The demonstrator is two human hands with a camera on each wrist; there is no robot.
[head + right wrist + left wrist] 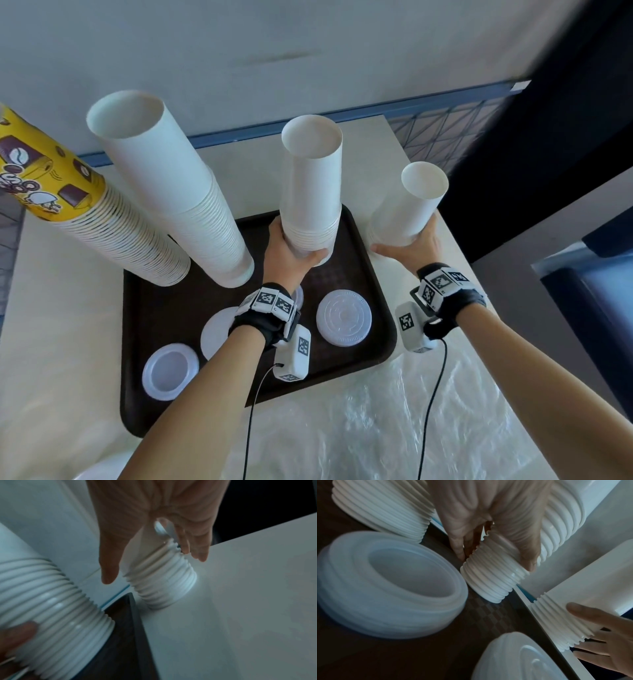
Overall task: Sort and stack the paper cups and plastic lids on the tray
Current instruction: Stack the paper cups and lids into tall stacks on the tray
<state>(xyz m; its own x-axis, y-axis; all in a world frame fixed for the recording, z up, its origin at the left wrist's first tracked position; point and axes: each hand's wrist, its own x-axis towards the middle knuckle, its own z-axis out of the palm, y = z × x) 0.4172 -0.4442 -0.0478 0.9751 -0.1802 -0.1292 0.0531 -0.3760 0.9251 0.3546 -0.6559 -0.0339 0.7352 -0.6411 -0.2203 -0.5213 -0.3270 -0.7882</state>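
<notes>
A dark brown tray (154,308) holds a tall cup stack with a yellow printed top (78,205) and a wide white cup stack (178,198). My left hand (291,251) grips the ribbed base of a middle white cup stack (311,192), which stands on the tray's far part; its fingers (527,555) and thumb curl round the rims (493,577). My right hand (404,236) holds a short white cup stack (407,209) on the table just off the tray's right edge, thumb (109,568) on one side and fingers (197,547) on the other. White plastic lids (343,317) (170,371) (217,330) lie on the tray's near half.
A crinkled clear plastic sheet (394,428) covers the cream table (68,325) in front of the tray. The table's right edge (455,219) runs close behind the short stack. A white wall with a blue strip (274,132) backs the table. Another lid is partly hidden under my left wrist.
</notes>
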